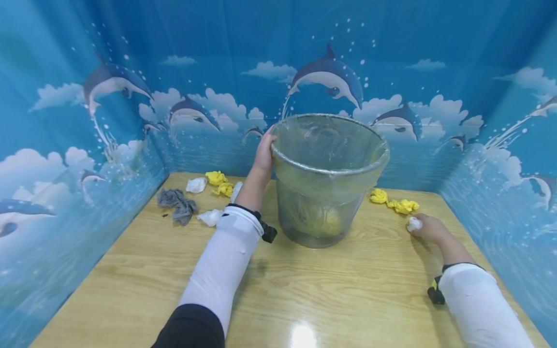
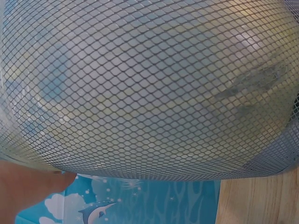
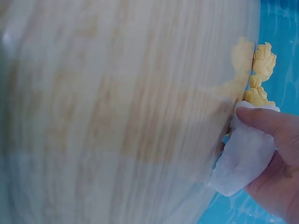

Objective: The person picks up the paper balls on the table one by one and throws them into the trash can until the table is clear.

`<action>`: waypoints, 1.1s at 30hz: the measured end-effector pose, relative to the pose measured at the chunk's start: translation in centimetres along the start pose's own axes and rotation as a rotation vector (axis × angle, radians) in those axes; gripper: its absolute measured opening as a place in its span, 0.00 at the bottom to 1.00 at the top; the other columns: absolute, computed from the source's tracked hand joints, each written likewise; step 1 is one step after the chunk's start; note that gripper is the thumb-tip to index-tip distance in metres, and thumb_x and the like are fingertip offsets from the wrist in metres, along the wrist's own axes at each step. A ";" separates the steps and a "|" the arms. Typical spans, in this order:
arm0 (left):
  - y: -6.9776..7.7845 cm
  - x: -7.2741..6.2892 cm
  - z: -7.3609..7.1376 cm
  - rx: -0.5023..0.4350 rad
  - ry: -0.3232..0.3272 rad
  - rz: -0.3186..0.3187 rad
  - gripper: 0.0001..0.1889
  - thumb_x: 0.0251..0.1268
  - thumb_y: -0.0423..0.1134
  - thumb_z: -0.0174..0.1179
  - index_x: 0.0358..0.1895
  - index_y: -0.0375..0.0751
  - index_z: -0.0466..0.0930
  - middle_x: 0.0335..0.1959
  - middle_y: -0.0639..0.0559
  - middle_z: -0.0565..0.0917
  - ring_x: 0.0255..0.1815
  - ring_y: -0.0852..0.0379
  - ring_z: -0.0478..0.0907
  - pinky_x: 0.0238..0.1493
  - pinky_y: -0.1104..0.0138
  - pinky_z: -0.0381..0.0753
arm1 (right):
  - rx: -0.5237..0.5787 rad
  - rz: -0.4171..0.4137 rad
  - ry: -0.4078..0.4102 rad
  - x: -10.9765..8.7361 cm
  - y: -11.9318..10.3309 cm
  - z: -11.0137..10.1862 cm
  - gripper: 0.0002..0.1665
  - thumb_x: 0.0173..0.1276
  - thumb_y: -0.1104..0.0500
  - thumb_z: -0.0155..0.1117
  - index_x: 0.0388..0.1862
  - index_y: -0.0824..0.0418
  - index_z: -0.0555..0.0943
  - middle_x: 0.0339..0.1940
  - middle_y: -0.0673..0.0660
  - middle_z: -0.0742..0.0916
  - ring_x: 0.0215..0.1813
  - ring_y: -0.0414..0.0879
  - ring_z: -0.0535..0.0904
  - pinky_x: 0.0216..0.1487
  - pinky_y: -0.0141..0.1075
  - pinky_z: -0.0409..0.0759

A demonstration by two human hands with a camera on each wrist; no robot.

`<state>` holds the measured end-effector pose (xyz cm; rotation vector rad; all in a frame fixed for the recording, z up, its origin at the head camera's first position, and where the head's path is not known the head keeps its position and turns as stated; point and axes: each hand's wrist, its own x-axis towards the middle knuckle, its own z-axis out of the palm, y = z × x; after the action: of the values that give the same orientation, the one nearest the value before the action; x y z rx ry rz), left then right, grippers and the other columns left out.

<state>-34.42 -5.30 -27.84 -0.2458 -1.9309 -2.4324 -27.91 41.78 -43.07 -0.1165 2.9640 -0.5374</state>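
Near the centre of the frame, the mesh bin stands on the desk, with a thin, see-through liner folded over its rim. The left hand holds that rim at its left side; how far the fingers wrap behind it is hidden. At right of the frame, the right hand pinches a white crumpled piece between thumb and fingers, low over the desk and near two yellow crumpled pieces. This white piece looks light, soft and thin, like film or tissue, so a loose pinch on a bunched fold should carry it; squeezing would only flatten it, and a loose edge might tear. The yellow pieces look just as light and should be easiest to take by a raised crease. The grey crumpled pieces at left of the frame look limp, best gathered from above with several fingertips. The bin seems stiff but light and could slide if bumped; its rim is the firmest hold, though the smooth liner may slip there.
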 end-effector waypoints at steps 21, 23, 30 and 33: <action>0.1 0.0 -0.1 0.006 -0.025 0.036 0.32 0.69 0.40 0.36 0.77 0.47 0.52 0.78 0.53 0.55 0.76 0.53 0.53 0.73 0.57 0.58 | 0.053 0.046 -0.045 -0.4 -1.0 -3.2 0.43 0.67 0.54 0.59 0.66 0.85 0.56 0.61 0.87 0.65 0.59 0.82 0.61 0.58 0.69 0.64; 0.1 0.0 -0.1 0.010 -0.023 0.024 0.31 0.69 0.40 0.36 0.77 0.48 0.51 0.78 0.54 0.53 0.77 0.53 0.51 0.73 0.57 0.57 | 0.041 0.040 -0.039 -0.4 -1.0 -3.6 0.42 0.68 0.54 0.58 0.66 0.85 0.55 0.61 0.87 0.64 0.59 0.82 0.61 0.58 0.70 0.64; 0.0 0.0 -0.1 0.006 -0.020 0.002 0.31 0.69 0.39 0.37 0.77 0.50 0.51 0.79 0.55 0.52 0.78 0.54 0.49 0.73 0.56 0.58 | 0.002 0.021 0.018 -0.1 -1.3 -4.9 0.41 0.69 0.53 0.58 0.65 0.83 0.57 0.60 0.86 0.67 0.58 0.82 0.63 0.56 0.69 0.66; 0.0 0.1 -0.1 0.010 -0.012 -0.001 0.32 0.69 0.40 0.37 0.77 0.50 0.51 0.79 0.54 0.51 0.78 0.54 0.48 0.73 0.56 0.58 | -0.002 0.031 0.008 0.1 -1.7 -5.8 0.42 0.70 0.51 0.57 0.67 0.82 0.57 0.61 0.86 0.66 0.59 0.82 0.62 0.57 0.69 0.65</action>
<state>-34.51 -5.39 -27.84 -0.2605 -1.9484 -2.4264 -28.71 42.14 -37.12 -0.0693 2.9693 -0.5321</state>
